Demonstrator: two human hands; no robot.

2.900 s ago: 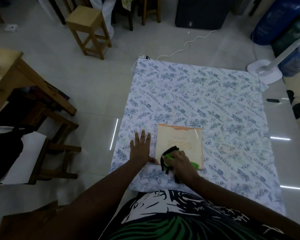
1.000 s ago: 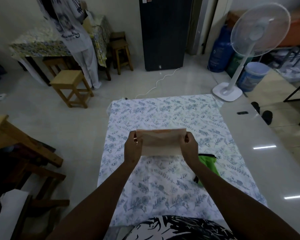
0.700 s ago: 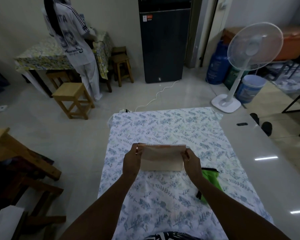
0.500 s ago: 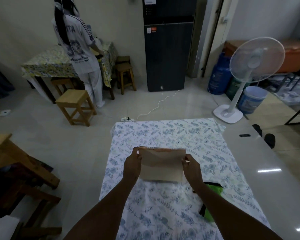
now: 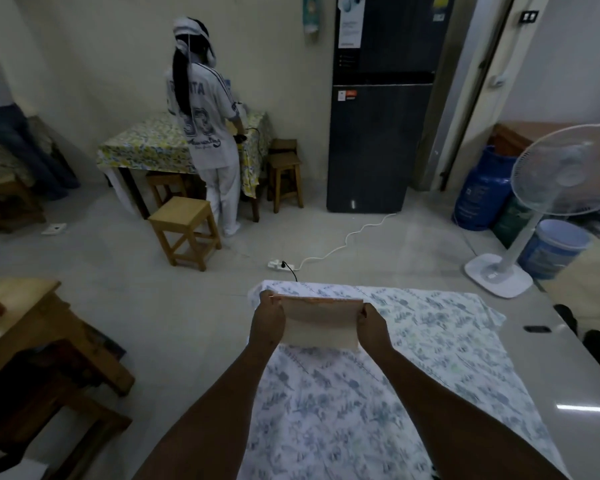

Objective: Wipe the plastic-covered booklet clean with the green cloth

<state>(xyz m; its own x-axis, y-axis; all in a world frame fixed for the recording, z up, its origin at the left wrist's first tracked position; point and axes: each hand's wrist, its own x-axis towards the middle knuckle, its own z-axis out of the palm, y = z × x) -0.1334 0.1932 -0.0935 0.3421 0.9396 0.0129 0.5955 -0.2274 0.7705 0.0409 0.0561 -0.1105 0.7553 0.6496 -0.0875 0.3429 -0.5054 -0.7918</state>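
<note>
I hold the plastic-covered booklet (image 5: 321,323) up in front of me, lifted above the floral sheet (image 5: 378,393) on the floor. It is pale beige with an orange strip along its top edge. My left hand (image 5: 269,318) grips its left side and my right hand (image 5: 373,325) grips its right side, thumbs toward me. The green cloth is not in view.
A wooden stool (image 5: 184,230) and a person (image 5: 205,126) at a covered table stand at the back left. A power strip (image 5: 278,264) with a white cable lies beyond the sheet. A standing fan (image 5: 520,237), buckets and a dark fridge (image 5: 378,109) are to the right. Wooden furniture (image 5: 32,341) is on the left.
I stopped wiping, put the green cloth down on the sheet and lifted the booklet with both hands. My head tilted up, so the cloth dropped out of view.
</note>
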